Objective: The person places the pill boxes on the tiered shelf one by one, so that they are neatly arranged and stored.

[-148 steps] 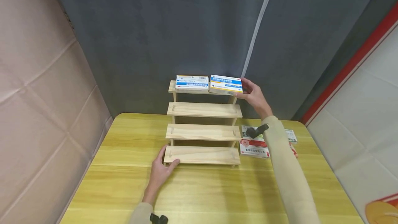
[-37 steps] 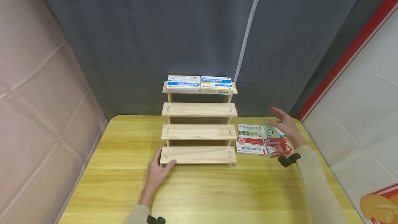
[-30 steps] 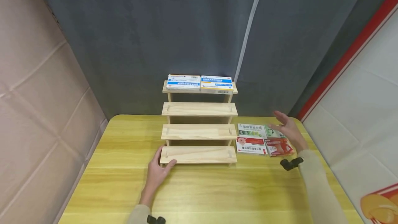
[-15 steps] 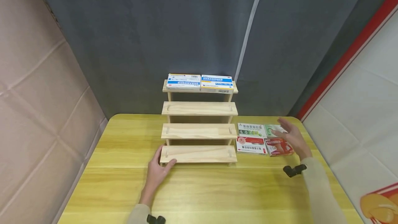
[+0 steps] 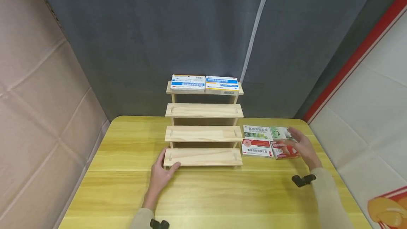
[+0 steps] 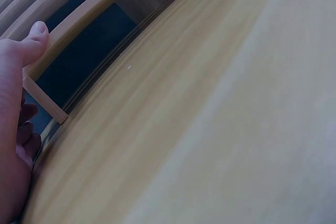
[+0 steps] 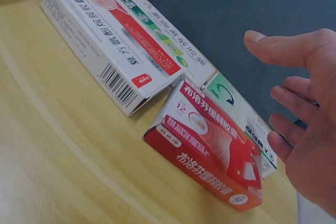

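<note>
The wooden stepped rack [image 5: 203, 133] stands on the yellow tabletop [image 5: 203, 197] at the centre of the head frame, in front of a dark grey curtain [image 5: 159, 27]. Of the hands, the left hand [image 5: 160, 176], below and left of centre, grips the left end of the lowest shelf [image 5: 203, 157]: the thumb lies on the front edge and the fingers reach around the end. In the left wrist frame, this grip appears at the left edge.

The right hand [image 5: 303, 148], right of centre, is spread, thumb apart from the fingers, and holds nothing. It is positioned at the right-hand pair of four boxes lying flat, two by two, just right of the rack. Upper row: white-and-green box [image 5: 257, 133], then light green box [image 5: 279, 133]. Lower row: red-and-white box [image 5: 257, 148], then red box [image 5: 283, 151]. Contact between the right hand and these boxes cannot be determined.

The top shelf carries two blue-and-white boxes side by side: left unit [image 5: 188, 83], right unit [image 5: 222, 84].
</note>
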Available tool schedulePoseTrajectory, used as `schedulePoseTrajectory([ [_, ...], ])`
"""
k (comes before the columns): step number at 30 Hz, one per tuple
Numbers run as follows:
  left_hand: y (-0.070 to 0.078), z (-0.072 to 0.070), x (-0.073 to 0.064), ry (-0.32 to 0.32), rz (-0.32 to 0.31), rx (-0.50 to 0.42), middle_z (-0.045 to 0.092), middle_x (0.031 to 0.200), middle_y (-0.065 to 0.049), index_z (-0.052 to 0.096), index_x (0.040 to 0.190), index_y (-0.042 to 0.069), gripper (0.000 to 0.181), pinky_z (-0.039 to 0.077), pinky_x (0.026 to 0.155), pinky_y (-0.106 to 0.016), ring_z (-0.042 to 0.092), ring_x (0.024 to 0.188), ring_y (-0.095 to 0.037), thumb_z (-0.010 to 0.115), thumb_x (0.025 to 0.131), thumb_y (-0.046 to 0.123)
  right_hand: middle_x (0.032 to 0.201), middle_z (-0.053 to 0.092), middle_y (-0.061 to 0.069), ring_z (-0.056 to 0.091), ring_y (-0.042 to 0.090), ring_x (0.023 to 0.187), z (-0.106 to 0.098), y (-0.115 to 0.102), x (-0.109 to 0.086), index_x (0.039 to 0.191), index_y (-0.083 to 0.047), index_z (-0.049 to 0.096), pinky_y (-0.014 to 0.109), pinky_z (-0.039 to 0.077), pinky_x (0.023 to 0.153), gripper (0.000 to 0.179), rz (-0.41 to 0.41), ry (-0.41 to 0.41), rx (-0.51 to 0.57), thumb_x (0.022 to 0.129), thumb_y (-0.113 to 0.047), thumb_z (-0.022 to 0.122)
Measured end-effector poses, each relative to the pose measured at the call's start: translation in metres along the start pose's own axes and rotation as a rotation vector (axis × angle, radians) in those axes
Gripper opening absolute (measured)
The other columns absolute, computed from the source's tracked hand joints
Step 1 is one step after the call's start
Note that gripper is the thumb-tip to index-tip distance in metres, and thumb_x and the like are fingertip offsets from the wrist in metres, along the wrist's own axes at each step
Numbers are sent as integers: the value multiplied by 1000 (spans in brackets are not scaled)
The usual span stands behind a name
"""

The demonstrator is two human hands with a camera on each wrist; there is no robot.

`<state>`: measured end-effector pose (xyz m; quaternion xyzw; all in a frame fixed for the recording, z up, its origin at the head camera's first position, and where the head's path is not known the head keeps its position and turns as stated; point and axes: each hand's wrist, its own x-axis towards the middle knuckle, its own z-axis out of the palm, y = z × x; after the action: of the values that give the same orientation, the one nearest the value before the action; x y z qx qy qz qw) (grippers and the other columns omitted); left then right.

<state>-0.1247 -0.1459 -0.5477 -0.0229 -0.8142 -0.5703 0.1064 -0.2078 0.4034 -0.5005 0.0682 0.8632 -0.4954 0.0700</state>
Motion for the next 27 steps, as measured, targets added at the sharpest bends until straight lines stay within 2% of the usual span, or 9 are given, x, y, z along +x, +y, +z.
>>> schedulePoseTrajectory([
  [6, -4, 1, 1, -1, 1, 17, 51, 147, -28, 37, 153, -5, 83, 40, 117, -52, 50, 137, -45, 81, 86, 15, 168, 17, 23, 14, 47, 153, 0, 13, -2, 163, -7, 13, 75, 18, 119, 91, -4, 4, 26, 97, -40, 67],
  [11, -29, 7, 5, 18, -5, 22, 49, 150, -27, 36, 154, 1, 84, 36, 119, -58, 45, 140, -45, 81, 86, 16, 167, 16, 25, 13, 47, 153, 2, 19, -3, 162, -3, 14, 70, 16, 123, 85, 20, 28, 46, 99, -28, 66],
  [14, -41, 8, 7, 19, -1, 21, 49, 151, -24, 37, 155, 5, 84, 36, 120, -57, 46, 141, -44, 82, 86, 18, 166, 18, 26, 16, 49, 152, 2, 23, -4, 162, -1, 13, 68, 18, 123, 85, 20, 25, 43, 99, -25, 66],
  [20, -44, 7, 8, 13, 13, 19, 50, 151, -22, 37, 155, 6, 85, 37, 120, -56, 46, 141, -42, 82, 86, 25, 165, 21, 26, 21, 48, 151, 4, 28, -6, 161, -1, 15, 67, 24, 122, 86, 35, 49, 33, 99, -29, 67],
  [27, -43, 6, 7, 6, -1, 30, 49, 152, -22, 36, 156, 6, 85, 37, 119, -59, 44, 142, -43, 82, 87, 27, 166, 16, 30, 19, 52, 150, 6, 35, -11, 162, -3, 16, 71, 24, 119, 94, 79, 45, -6, 95, -41, 70],
])
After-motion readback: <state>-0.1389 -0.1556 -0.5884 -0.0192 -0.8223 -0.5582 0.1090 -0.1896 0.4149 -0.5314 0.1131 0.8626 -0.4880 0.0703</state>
